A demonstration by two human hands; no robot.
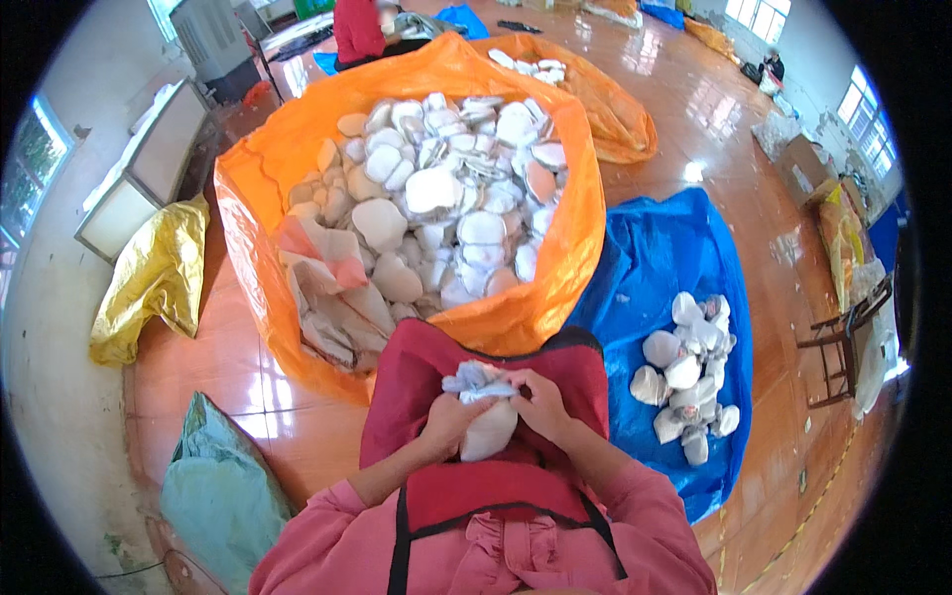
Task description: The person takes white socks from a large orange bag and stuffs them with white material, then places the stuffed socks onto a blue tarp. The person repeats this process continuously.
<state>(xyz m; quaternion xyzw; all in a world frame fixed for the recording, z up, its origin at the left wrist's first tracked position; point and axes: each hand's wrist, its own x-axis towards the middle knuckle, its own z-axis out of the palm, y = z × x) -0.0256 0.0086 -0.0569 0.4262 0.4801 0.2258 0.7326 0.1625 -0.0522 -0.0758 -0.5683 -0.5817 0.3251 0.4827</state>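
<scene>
Over my lap, on the dark red apron [580,387], I hold a white, rounded cloth bundle [488,438] with greyish-white fabric gathered at its top. My left hand [451,424] is closed round its left side, with the thumb across the front. At the upper right, my right hand [541,405] pinches the bundle's fabric edge. Just beyond my knees an orange sheet bag [238,213] stands wide open, heaped with white and tan rounded pads [433,190]. To my right, similar white rounded bundles [684,372] lie in a loose pile on a blue sheet [650,238].
A green sack [218,486] and a yellow sack [159,273] lie at left. Behind the big bag is another orange sheet [620,119] with white pieces. A wooden chair [838,352] stands at far right. A person in red [357,35] sits beyond.
</scene>
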